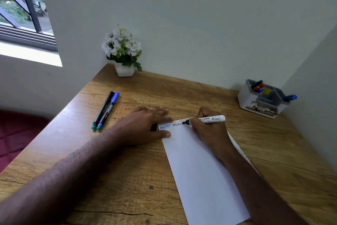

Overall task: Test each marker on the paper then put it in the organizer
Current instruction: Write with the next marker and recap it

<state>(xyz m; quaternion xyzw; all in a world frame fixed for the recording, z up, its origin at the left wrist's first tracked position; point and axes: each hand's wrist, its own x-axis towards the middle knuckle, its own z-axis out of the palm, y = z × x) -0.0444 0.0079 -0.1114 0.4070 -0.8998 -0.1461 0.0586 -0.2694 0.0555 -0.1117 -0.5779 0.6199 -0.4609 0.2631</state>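
A white sheet of paper (200, 170) lies on the wooden desk, with rows of red, blue and black letters along its top edge. My right hand (207, 128) grips a white whiteboard marker (213, 118), its black tip touching the paper beside the black letters. My left hand (144, 124) lies flat on the paper's top left corner, and a black cap (153, 127) shows under its fingers. Two capped markers, one black (103, 109) and one blue (108, 110), lie side by side at the left. The grey organizer (264, 99) at the back right holds several markers.
A white pot of white flowers (124, 51) stands in the back corner of the desk (127, 179). Walls close off the back and right sides. A window is at the upper left, and a dark red seat (16, 131) sits below the desk's left edge.
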